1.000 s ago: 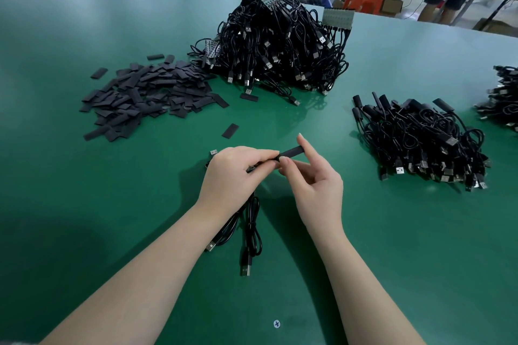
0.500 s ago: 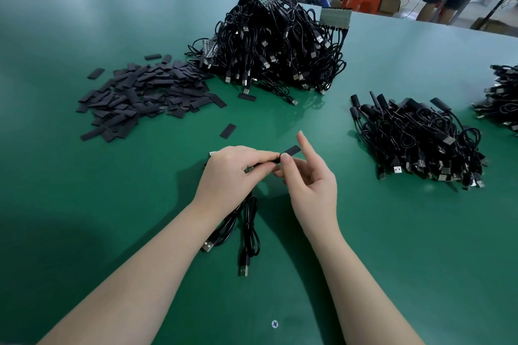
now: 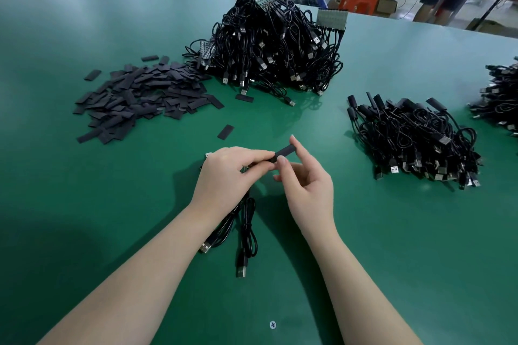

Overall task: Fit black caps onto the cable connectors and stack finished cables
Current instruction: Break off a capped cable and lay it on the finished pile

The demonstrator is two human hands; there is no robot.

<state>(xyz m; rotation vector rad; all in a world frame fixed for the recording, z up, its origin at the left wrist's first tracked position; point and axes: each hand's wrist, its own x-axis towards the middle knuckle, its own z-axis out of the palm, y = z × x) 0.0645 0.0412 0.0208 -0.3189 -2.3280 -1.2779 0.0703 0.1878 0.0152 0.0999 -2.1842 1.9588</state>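
Head cam is all I've got, so: both hands meet over the green table (image 3: 84, 204), just in front of me. My left hand (image 3: 224, 176) has its fingers curled round the connector end of a black cable (image 3: 248, 221), whose loops trail down onto the table with USB plugs lying beside my left forearm. My right hand (image 3: 305, 187) pinches a black cap (image 3: 283, 152) between thumb and forefinger, right at the left fingertips; can't tell how far it's seated on the connector. Far left sits the loose cap pile (image 3: 140, 98), behind it the big uncapped cable heap (image 3: 274, 45), and on the right the finished cable stack (image 3: 414, 140). One stray cap (image 3: 225, 131) lies just beyond my hands.
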